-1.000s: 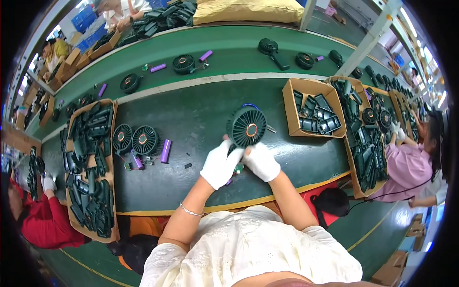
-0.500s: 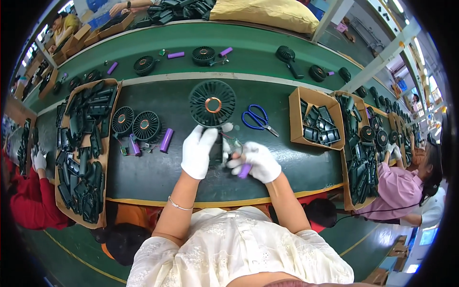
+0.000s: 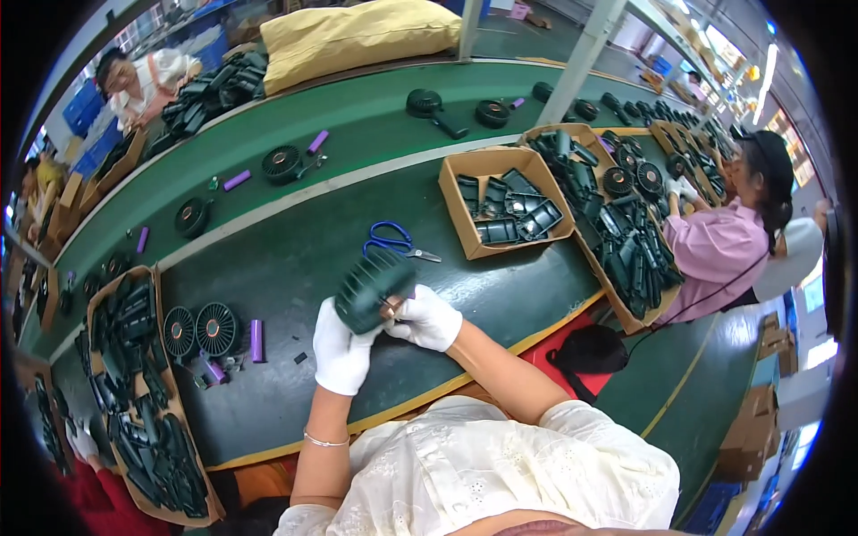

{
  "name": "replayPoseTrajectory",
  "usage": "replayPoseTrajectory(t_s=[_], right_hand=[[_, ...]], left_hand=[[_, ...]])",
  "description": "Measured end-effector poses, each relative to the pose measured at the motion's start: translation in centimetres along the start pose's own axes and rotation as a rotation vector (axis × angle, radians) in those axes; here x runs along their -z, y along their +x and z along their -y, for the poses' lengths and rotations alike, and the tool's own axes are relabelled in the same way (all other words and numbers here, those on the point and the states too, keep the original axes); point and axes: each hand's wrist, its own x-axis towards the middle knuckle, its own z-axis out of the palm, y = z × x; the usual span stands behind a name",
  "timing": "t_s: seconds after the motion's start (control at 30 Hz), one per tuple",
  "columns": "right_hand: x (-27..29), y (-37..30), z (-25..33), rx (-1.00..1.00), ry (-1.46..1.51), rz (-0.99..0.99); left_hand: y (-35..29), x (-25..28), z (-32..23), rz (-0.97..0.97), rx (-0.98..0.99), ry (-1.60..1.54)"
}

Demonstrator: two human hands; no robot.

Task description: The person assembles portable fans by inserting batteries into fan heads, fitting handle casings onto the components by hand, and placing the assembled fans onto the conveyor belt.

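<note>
Fan (image 3: 362, 284): just past both hands' fingers — I can't read long axis
Left hand (image 3: 341, 350): gripping near side
Right hand (image 3: 427, 319): nearer hub (image 3: 391, 307) — grip unclear

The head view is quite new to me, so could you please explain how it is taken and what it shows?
There is no machine here: a person works with their own hands in white gloves. The left of two fisheye cameras on their head looks down, which is why straight edges seem to bend.

The left hand holds a dark green ribbed fan head, and the right hand is against its side; the right fingers' exact grip is partly hidden.

On the green worktable lie blue-handled scissors just beyond the hands, two more fan heads and a purple cylinder to the left, and an open carton of dark parts to the right.
</note>
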Motion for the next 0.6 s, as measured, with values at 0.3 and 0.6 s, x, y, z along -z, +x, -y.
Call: replayPoseTrajectory(t_s=[0.3, 0.6], right_hand=[[-0.8, -0.5, -0.1, 0.222, -0.125, -0.153], [-2.2, -0.1, 0.1, 0.376, -0.655, -0.476]], left_hand=[[0.0, -0.7, 1.0, 0.097, -0.018, -0.146], [0.7, -0.5, -0.4, -0.032, 0.662, -0.750]])
